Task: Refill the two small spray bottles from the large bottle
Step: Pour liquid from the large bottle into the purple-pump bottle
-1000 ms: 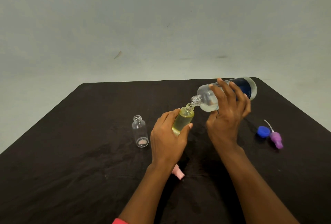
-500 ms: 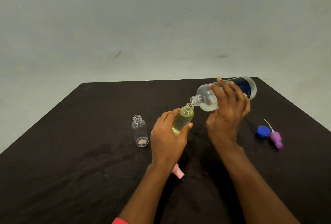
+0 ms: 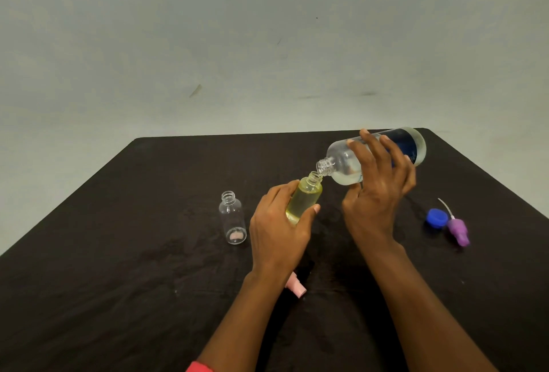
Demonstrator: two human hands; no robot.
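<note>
My right hand (image 3: 377, 193) grips the large clear bottle (image 3: 341, 163) with a blue label, tipped almost level, its open mouth just over the neck of a small bottle (image 3: 304, 198). That small bottle, tilted and filled with yellowish liquid nearly to its shoulder, is held by my left hand (image 3: 279, 232). A second small bottle (image 3: 232, 217), clear, uncapped and looking empty, stands upright on the table to the left of my left hand.
A black table (image 3: 118, 282) carries everything. A blue cap (image 3: 436, 217) and a purple spray head (image 3: 459, 230) with a thin tube lie at the right. A pink spray head (image 3: 295, 288) lies partly hidden under my left wrist.
The hands and both held bottles have hardly moved; the small bottle looks about as full as before.
</note>
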